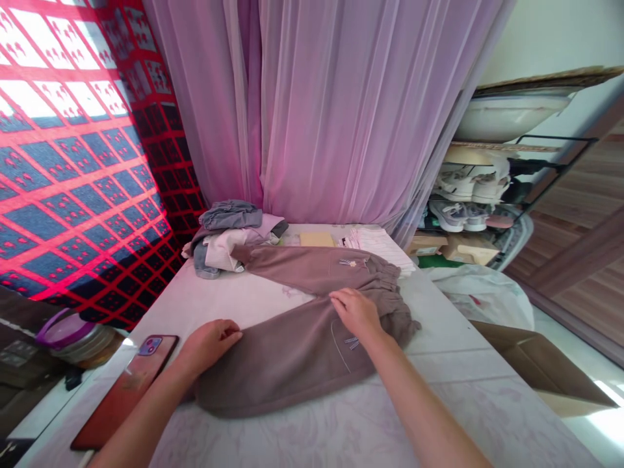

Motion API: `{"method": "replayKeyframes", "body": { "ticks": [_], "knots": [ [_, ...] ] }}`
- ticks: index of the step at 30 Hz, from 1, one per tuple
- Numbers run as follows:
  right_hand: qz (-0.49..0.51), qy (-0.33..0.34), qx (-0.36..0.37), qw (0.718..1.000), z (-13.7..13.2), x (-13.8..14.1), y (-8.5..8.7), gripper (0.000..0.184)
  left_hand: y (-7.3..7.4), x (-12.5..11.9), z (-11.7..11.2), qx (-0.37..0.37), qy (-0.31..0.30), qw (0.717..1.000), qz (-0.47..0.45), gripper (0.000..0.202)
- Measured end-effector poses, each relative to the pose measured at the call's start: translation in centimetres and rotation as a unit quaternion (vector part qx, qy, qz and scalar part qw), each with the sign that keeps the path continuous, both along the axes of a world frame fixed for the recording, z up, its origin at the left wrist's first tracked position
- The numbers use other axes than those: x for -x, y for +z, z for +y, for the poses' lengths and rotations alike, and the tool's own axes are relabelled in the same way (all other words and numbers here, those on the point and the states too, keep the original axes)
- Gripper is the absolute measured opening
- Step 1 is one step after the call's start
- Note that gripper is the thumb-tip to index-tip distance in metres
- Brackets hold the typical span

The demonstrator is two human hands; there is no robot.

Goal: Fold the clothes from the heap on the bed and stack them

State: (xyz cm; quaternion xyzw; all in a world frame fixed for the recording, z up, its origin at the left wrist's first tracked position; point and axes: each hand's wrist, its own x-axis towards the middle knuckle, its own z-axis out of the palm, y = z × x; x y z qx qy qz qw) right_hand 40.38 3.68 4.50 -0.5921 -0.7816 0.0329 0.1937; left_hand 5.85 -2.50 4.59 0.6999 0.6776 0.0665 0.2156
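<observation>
A pair of brown-mauve trousers (297, 305) lies spread on the white table (439, 383), legs pointing left and the gathered waistband at the right. My left hand (210, 344) rests on the near trouser leg with its fingers curled against the cloth. My right hand (355, 311) lies flat near the crotch, by the waistband, fingers stretched out on the fabric. Neither hand lifts anything.
A heap of grey and white clothes (229, 234) sits at the table's far left, a folded white garment (377, 244) and a tan flat item (316, 239) behind the trousers. A red phone (127, 390) lies at the near left. Pink curtains hang behind; a shoe rack (468, 201) and a cardboard box (546, 370) stand right.
</observation>
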Motion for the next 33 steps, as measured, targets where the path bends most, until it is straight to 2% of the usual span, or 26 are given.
{"method": "replayKeyframes", "body": {
  "ticks": [4, 7, 11, 16, 23, 28, 30, 33],
  "knots": [
    [-0.114, 0.107, 0.067, 0.986, 3.0, 2.4, 1.0, 0.028, 0.3, 0.5, -2.5, -0.018, 0.024, 0.998, 0.049, 0.029],
    [-0.167, 0.145, 0.091, 0.971, 4.1, 2.8, 0.7, 0.022, 0.0, 1.1, -3.6, -0.027, 0.043, 0.998, 0.044, 0.033],
    [-0.177, 0.133, 0.082, 0.972, 3.9, 3.0, 0.4, 0.021, -0.6, 1.3, -4.2, -0.072, 0.056, 0.996, 0.025, 0.035],
    [-0.159, 0.064, 0.055, 0.984, 4.2, 3.5, -0.2, 0.032, -1.2, 1.2, -4.5, -0.100, 0.052, 0.993, 0.043, 0.042],
    [-0.104, -0.005, 0.042, 0.994, 3.9, 3.7, -3.4, 0.023, 0.1, 2.0, -3.8, -0.026, 0.076, 0.989, 0.125, 0.045],
    [-0.029, -0.011, 0.012, 0.999, 3.0, 2.9, -3.6, 0.025, 0.5, 2.7, -2.7, -0.013, 0.079, 0.986, 0.143, 0.044],
    [-0.010, 0.007, -0.002, 1.000, 1.8, 2.7, -3.5, 0.031, 0.2, 2.7, -2.8, -0.042, 0.083, 0.987, 0.131, 0.041],
    [-0.002, 0.043, -0.014, 0.999, -1.2, 3.1, -3.8, 0.040, -0.7, 1.2, -3.8, -0.159, 0.068, 0.979, 0.107, 0.038]
  ]
}}
